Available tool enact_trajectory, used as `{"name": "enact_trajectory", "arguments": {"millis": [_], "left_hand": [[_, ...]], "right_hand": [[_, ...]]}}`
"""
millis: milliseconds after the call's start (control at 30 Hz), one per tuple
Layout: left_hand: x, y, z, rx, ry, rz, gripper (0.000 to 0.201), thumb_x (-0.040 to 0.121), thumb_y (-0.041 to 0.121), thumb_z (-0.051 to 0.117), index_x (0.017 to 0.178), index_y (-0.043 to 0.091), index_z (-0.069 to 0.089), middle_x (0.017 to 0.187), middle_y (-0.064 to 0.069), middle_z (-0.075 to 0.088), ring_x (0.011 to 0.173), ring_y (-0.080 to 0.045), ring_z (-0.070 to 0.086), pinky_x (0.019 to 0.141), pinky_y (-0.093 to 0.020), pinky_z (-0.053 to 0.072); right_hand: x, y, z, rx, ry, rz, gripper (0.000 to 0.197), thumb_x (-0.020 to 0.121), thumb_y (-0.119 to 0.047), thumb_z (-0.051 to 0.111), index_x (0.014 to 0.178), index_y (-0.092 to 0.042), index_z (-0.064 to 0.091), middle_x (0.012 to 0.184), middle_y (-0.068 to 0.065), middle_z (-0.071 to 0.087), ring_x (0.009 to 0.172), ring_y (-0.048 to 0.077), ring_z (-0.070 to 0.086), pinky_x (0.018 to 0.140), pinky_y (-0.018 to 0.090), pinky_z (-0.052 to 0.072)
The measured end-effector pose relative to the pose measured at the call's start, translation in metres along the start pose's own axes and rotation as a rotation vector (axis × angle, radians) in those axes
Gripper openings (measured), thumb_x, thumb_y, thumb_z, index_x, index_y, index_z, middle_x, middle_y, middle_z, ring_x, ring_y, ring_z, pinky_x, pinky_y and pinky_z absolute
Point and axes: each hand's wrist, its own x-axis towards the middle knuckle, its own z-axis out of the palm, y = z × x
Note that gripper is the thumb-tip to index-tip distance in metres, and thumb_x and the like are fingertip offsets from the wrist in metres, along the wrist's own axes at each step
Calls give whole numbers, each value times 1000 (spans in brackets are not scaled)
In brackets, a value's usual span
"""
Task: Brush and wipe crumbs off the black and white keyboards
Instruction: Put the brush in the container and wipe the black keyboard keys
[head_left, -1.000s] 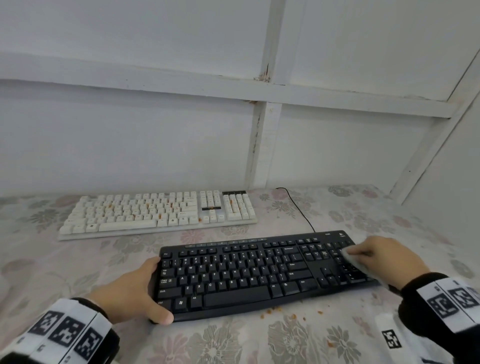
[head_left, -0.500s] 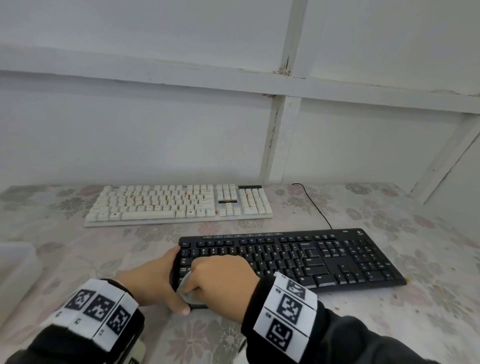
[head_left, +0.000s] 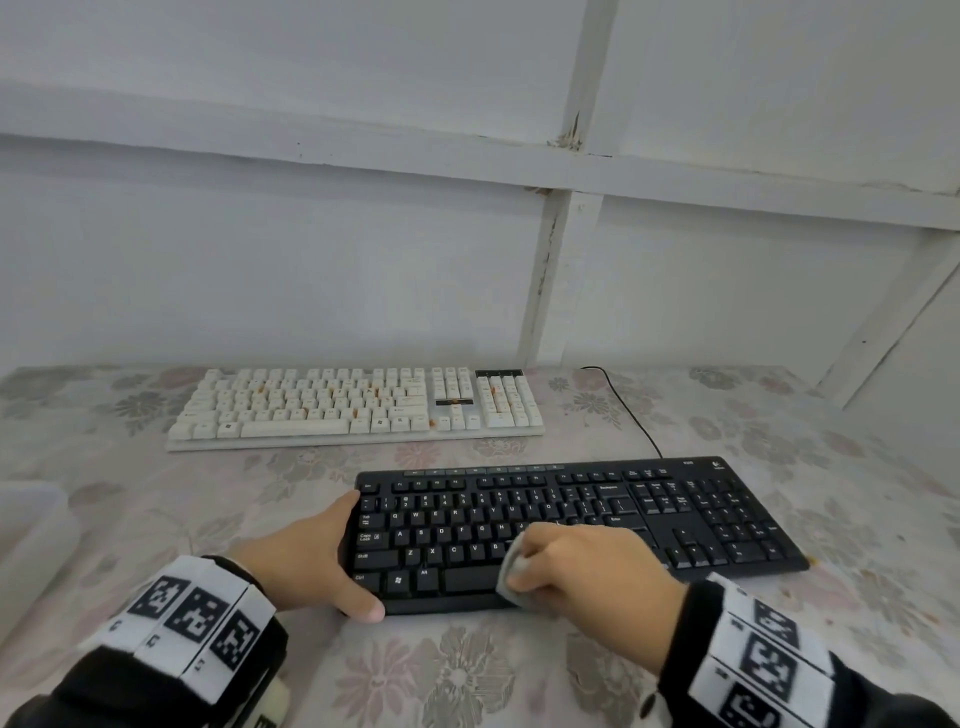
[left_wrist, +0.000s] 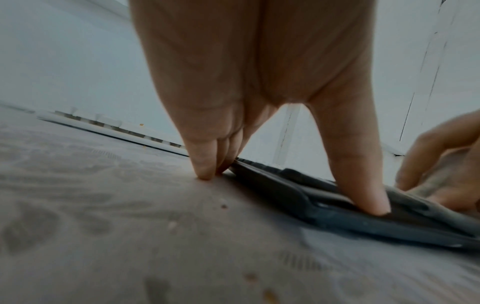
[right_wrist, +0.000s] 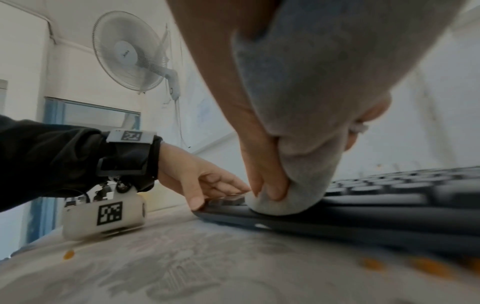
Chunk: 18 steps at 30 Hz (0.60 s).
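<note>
The black keyboard (head_left: 675, 519) lies near me on the flowered tablecloth (head_left: 457, 675). My left hand (head_left: 332, 556) braces its left end, straight fingers (left_wrist: 205, 164) along the side edge and the thumb (left_wrist: 369, 197) pressing on the front corner. My right hand (head_left: 582, 566) grips a bunched grey cloth (head_left: 511, 574) and presses it on the keys by the space bar; the right wrist view shows the cloth (right_wrist: 298, 123) squashed on the keyboard's front rim. The white keyboard (head_left: 353, 405) lies farther back with orange crumbs among its keys.
Orange crumbs (right_wrist: 428, 267) dot the cloth in front of the black keyboard, and one sits at its right front corner (head_left: 810, 560). A black cable (head_left: 634, 415) runs back toward the white wall. A pale translucent container (head_left: 26, 525) stands at the left edge.
My right hand swept the cloth from the number pad to the keyboard's left end, then back right to the space bar. The left hand has kept hold of the left end.
</note>
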Motion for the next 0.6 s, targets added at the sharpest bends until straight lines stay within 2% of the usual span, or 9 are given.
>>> {"name": "enact_trajectory", "arguments": {"millis": [100, 167, 267, 367, 433, 533, 600], "left_hand": [[-1, 3, 1, 0, 5, -2, 93, 53, 17, 85, 121, 41, 25, 125, 13, 51, 117, -8, 49, 106, -35, 39], [-1, 4, 2, -8, 7, 1, 90, 57, 12, 83, 120, 41, 25, 124, 13, 52, 116, -7, 49, 105, -33, 39], [-1, 5, 2, 4, -1, -3, 91, 58, 11, 84, 118, 43, 24, 123, 16, 51, 117, -7, 48, 106, -33, 37], [-1, 2, 0, 48, -14, 7, 104, 43, 27, 89, 122, 45, 24, 125, 18, 52, 120, -7, 48, 108, -36, 35], [0, -1, 0, 40, -29, 36, 114, 34, 32, 91, 128, 40, 27, 126, 15, 54, 120, -7, 49, 107, -38, 37], [1, -1, 0, 59, -24, 69, 106, 38, 21, 88, 125, 39, 30, 122, 12, 57, 116, -5, 52, 103, -37, 42], [1, 0, 0, 99, -13, 52, 104, 39, 21, 85, 126, 38, 30, 117, 12, 59, 111, -7, 56, 98, -38, 46]], "right_hand": [[-17, 17, -5, -32, -31, 86, 15, 93, -29, 46, 85, -26, 59, 109, -9, 56, 92, 7, 57, 57, 12, 30], [-19, 20, -9, -96, -61, 130, 15, 88, -24, 45, 89, -23, 61, 107, -6, 55, 91, 13, 58, 52, 17, 25], [-6, 10, -18, -105, -39, 103, 14, 85, -21, 46, 86, -17, 59, 98, 0, 55, 86, 18, 57, 54, 22, 30], [21, -20, -17, -34, 23, -13, 24, 89, -28, 42, 81, -12, 58, 88, 1, 55, 78, 17, 55, 56, 22, 35], [45, -46, -10, 26, -1, -15, 28, 85, -29, 42, 79, -11, 62, 85, -1, 57, 77, 20, 58, 56, 23, 35], [73, -77, -3, 54, -60, -31, 21, 87, -25, 51, 90, -12, 68, 90, 1, 59, 81, 24, 59, 59, 28, 37], [80, -87, -2, 37, -119, -73, 23, 92, -23, 53, 106, -17, 70, 97, 1, 50, 89, 25, 54, 61, 30, 36]]}}
